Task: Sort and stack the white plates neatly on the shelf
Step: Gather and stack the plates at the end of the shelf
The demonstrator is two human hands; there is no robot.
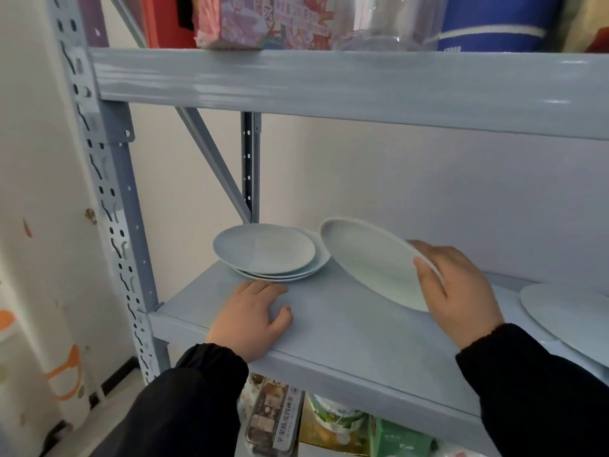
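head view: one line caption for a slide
Right hand holds a tilted plate beside the stack on the shelf, left hand resting flat in front of the stack.

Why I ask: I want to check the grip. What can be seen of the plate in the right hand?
The plate is white, round and shallow, glossy like ceramic, with a slightly raised rim. No chip or mark shows. It is held tilted above the shelf, inner face toward the camera. The right hand grips its right rim, thumb on the inner face, fingers behind. Its left edge overlaps the stack of plates in view; contact cannot be told.
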